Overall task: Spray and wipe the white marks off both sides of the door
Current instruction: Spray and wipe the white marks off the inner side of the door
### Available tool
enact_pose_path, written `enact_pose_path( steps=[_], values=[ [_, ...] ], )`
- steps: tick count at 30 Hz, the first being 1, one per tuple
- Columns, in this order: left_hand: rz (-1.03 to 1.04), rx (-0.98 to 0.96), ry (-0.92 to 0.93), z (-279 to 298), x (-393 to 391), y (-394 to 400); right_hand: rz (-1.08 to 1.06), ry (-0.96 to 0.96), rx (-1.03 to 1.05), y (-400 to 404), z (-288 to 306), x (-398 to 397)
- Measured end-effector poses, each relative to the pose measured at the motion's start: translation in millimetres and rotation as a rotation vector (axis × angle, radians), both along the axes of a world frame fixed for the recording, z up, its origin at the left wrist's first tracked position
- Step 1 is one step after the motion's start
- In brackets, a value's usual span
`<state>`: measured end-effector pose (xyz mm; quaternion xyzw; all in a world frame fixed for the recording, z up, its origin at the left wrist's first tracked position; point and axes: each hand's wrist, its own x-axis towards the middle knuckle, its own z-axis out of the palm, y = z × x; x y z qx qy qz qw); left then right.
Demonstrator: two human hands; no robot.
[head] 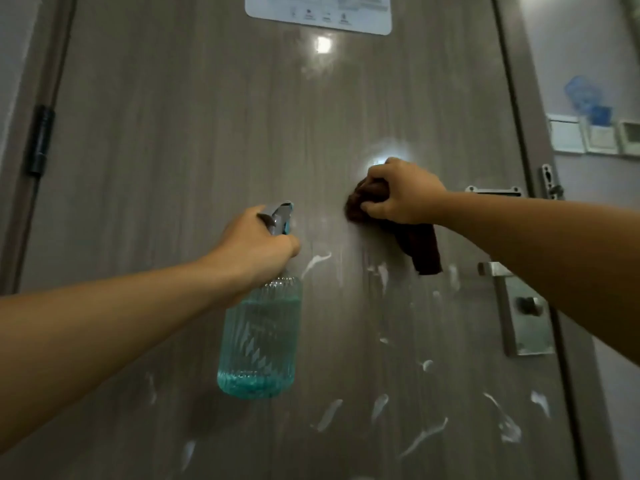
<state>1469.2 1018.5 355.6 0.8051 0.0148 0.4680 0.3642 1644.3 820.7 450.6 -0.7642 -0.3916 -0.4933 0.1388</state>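
A grey-brown wood-grain door (194, 126) fills the view. Several white marks (329, 414) streak its lower half, with more around mid height below my hands. My left hand (256, 244) grips the neck and trigger of a ribbed, clear teal spray bottle (258, 341) holding blue liquid, its nozzle pointing at the door. My right hand (401, 192) grips a dark brown cloth (420, 251) and presses it against the door, with one end of the cloth hanging below my wrist.
A metal lever handle and lock plate (523, 313) sit at the door's right edge, under my right forearm. A white notice (318, 12) is stuck at the top. A black hinge (41, 140) is on the left. Wall switches (595, 136) are on the right.
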Motion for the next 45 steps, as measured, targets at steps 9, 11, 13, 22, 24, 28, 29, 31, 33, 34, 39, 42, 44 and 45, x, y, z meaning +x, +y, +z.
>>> enact_pose_path(
  steps=[9, 11, 13, 22, 24, 28, 29, 31, 33, 34, 39, 42, 44, 45],
  values=[
    [-0.142, 0.009, 0.087, -36.7, 59.4, -47.6, 0.077, 0.1, 0.207, -49.5, -5.2, 35.8],
    [-0.155, 0.0, 0.068, -41.4, 66.8, -59.1, 0.118, 0.115, 0.294, -39.7, -11.4, 35.6],
    [-0.152, 0.002, 0.024, -47.3, 75.2, -70.3, 0.124, 0.131, 0.355, -31.0, -19.8, 32.9],
    [-0.17, 0.032, 0.01, -77.1, 84.2, -68.4, 0.318, 0.068, 0.649, -55.9, -201.5, 10.0],
    [-0.158, 0.051, 0.019, -79.4, 82.1, -64.6, 0.291, 0.137, 0.742, -62.2, -239.8, 31.0],
    [-0.136, 0.054, 0.075, -79.7, 87.5, -67.5, 0.234, 0.268, 1.07, -70.0, -253.2, 73.4],
    [-0.15, 0.053, 0.088, -80.1, 91.3, -69.4, 0.212, 0.266, 1.125, -69.4, -247.6, 82.0],
    [-0.17, 0.044, 0.087, -81.6, 97.3, -75.7, 0.163, 0.225, 1.166, -63.5, -231.5, 93.1],
    [-0.181, 0.036, 0.085, -84.4, 100.8, -82.5, 0.113, 0.175, 1.181, -53.7, -211.7, 96.3],
    [-0.187, 0.034, 0.088, -86.0, 102.8, -84.9, 0.096, 0.173, 1.198, -49.3, -201.9, 95.9],
    [-0.186, 0.034, 0.117, -90.3, 108.5, -85.8, 0.01, 0.117, 1.063, -30.4, -197.1, 90.2],
    [-0.185, 0.029, 0.12, -88.9, 107.1, -84.2, 0.02, -0.044, 0.723, -50.1, -221.4, 102.0],
    [-0.183, 0.03, 0.127, -86.4, 103.8, -83.6, -0.005, -0.113, 0.579, -72.7, -224.0, 111.9],
    [-0.182, 0.031, 0.127, -85.2, 102.7, -82.6, -0.017, -0.13, 0.567, -78.1, -222.1, 115.1]
  ],
)
